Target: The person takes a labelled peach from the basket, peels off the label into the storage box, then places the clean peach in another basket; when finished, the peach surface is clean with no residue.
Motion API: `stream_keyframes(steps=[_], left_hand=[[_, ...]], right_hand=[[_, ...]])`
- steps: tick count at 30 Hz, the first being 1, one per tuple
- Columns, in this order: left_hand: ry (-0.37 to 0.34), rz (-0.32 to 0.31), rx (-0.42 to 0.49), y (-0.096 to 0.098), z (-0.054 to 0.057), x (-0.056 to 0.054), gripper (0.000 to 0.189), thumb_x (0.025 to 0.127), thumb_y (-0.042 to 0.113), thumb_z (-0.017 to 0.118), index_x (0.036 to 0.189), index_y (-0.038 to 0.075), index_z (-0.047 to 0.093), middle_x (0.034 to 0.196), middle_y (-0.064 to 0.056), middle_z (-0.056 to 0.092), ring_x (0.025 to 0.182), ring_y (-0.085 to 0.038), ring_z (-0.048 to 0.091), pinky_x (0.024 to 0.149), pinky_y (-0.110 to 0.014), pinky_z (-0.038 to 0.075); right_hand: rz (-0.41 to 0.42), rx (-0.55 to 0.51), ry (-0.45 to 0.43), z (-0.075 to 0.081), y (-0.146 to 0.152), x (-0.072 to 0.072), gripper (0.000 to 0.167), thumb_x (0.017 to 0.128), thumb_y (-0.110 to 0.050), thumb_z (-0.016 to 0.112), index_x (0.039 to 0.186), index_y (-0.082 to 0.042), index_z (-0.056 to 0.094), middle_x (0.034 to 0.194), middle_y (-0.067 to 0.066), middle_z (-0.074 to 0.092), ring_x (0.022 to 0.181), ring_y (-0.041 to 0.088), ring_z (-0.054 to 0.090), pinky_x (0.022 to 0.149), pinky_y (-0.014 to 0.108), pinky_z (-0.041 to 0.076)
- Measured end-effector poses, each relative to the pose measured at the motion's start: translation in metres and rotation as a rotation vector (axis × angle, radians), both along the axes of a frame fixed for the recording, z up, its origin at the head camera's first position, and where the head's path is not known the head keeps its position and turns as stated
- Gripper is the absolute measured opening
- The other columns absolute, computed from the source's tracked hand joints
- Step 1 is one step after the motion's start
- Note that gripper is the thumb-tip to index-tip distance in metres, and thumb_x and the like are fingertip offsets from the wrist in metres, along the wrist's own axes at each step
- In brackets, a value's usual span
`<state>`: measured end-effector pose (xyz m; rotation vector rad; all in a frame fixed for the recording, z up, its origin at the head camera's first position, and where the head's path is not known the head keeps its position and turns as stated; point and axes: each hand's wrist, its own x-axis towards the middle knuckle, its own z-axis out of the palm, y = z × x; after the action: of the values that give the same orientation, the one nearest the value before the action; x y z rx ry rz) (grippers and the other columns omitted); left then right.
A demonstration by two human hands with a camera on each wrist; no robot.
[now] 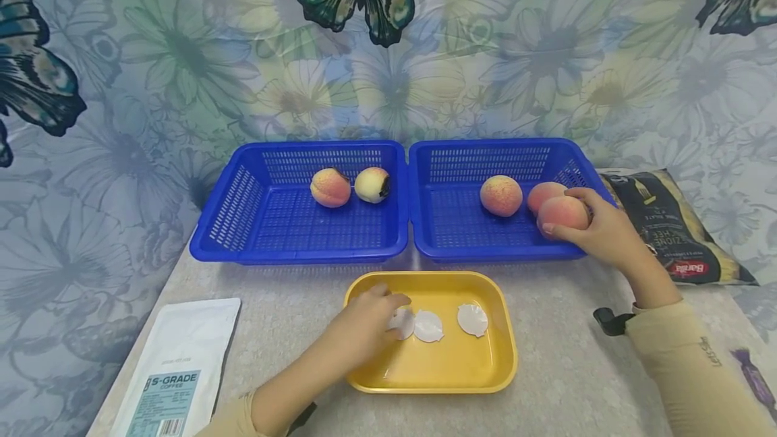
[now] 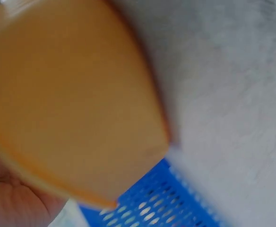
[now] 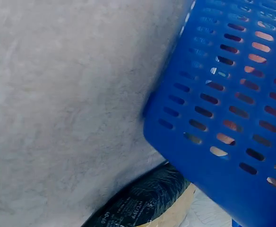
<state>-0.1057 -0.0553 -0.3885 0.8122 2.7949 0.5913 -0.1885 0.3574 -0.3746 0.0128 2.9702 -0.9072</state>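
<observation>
In the head view my right hand (image 1: 597, 224) grips a peach (image 1: 563, 214) at the front right of the right blue basket (image 1: 498, 253), thumb on the near side and fingers over the far side. Behind it lies another peach (image 1: 544, 194), partly hidden, and a third peach (image 1: 501, 195) sits to the left. My left hand (image 1: 364, 326) reaches into the yellow tray (image 1: 449, 376), thumb and forefinger spread at a thin white disc (image 1: 401, 324) that they partly cover. Two more white discs lie there, one disc (image 1: 428, 326) close by and another disc (image 1: 472, 319) farther right.
The left blue basket (image 1: 297, 256) holds a peach (image 1: 330, 187) with a dark patch and a pale fruit (image 1: 372, 185) with a black patch. A coffee pouch (image 1: 176, 369) lies at left, a dark Barilla bag (image 1: 674, 228) beside the right basket, a purple-wrapped item (image 1: 754, 380) at the right edge.
</observation>
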Motion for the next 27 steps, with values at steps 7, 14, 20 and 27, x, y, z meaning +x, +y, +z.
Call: stream_keyframes(steps=[7, 14, 20, 27], left_hand=[[0.1, 0.207, 0.156, -0.028, 0.03, -0.006, 0.046, 0.082, 0.026, 0.08, 0.124, 0.013, 0.067, 0.111, -0.005, 0.065, 0.102, -0.023, 0.062, 0.089, -0.042, 0.055], [0.323, 0.428, 0.175, -0.087, 0.037, -0.038, 0.073, 0.073, 0.036, 0.087, 0.135, 0.01, 0.059, 0.129, -0.016, 0.058, 0.119, -0.038, 0.05, 0.101, -0.056, 0.041], [0.162, 0.587, 0.147, -0.136, 0.038, -0.055, 0.108, 0.07, 0.061, 0.082, 0.154, 0.012, 0.035, 0.157, -0.023, 0.029, 0.144, -0.05, 0.023, 0.11, -0.073, 0.021], [0.02, 0.707, 0.109, -0.174, 0.032, -0.061, 0.123, 0.072, 0.07, 0.075, 0.16, 0.01, 0.013, 0.164, -0.027, 0.005, 0.148, -0.054, 0.005, 0.109, -0.078, 0.014]], right_hand=[[0.066, 0.05, -0.155, 0.003, -0.002, -0.005, 0.089, 0.081, -0.06, 0.074, 0.138, -0.003, 0.039, 0.127, 0.029, 0.055, 0.112, 0.043, 0.057, 0.087, 0.056, 0.048], [0.13, 0.036, -0.264, 0.005, -0.003, -0.014, 0.093, 0.08, -0.06, 0.074, 0.142, -0.002, 0.036, 0.138, 0.028, 0.046, 0.122, 0.044, 0.05, 0.095, 0.06, 0.045], [0.178, 0.025, -0.283, 0.003, -0.004, -0.02, 0.098, 0.082, -0.055, 0.075, 0.15, -0.001, 0.03, 0.151, 0.035, 0.034, 0.138, 0.052, 0.033, 0.107, 0.069, 0.031], [0.178, 0.054, -0.31, 0.004, -0.007, -0.023, 0.096, 0.082, -0.053, 0.075, 0.146, 0.005, 0.033, 0.145, 0.038, 0.039, 0.134, 0.053, 0.037, 0.105, 0.07, 0.032]])
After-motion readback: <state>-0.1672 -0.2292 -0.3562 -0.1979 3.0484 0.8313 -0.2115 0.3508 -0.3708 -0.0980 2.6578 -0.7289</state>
